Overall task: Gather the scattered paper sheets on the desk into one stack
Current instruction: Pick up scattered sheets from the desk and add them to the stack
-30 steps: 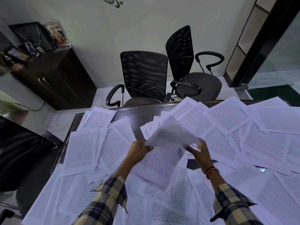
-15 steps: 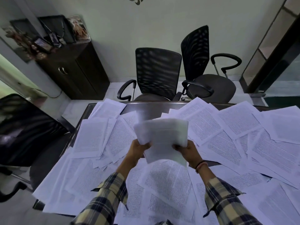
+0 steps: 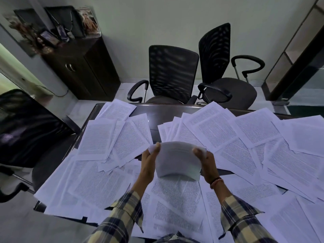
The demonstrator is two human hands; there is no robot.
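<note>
From the head camera I see my left hand (image 3: 149,163) and right hand (image 3: 206,163) gripping a small stack of paper (image 3: 178,160) by its two side edges, thumbs over the top, lifted just above the desk (image 3: 157,113). Loose printed sheets (image 3: 108,137) cover nearly the whole desk around the stack, overlapping at all angles, with more sheets (image 3: 245,134) to the right and directly under my wrists. Only a dark strip of desk shows at the far edge. Beyond it stand two black mesh chairs (image 3: 172,72). A dark cabinet (image 3: 82,67) sits in the far left corner, and another black chair (image 3: 22,127) is beside the desk on my left.
</note>
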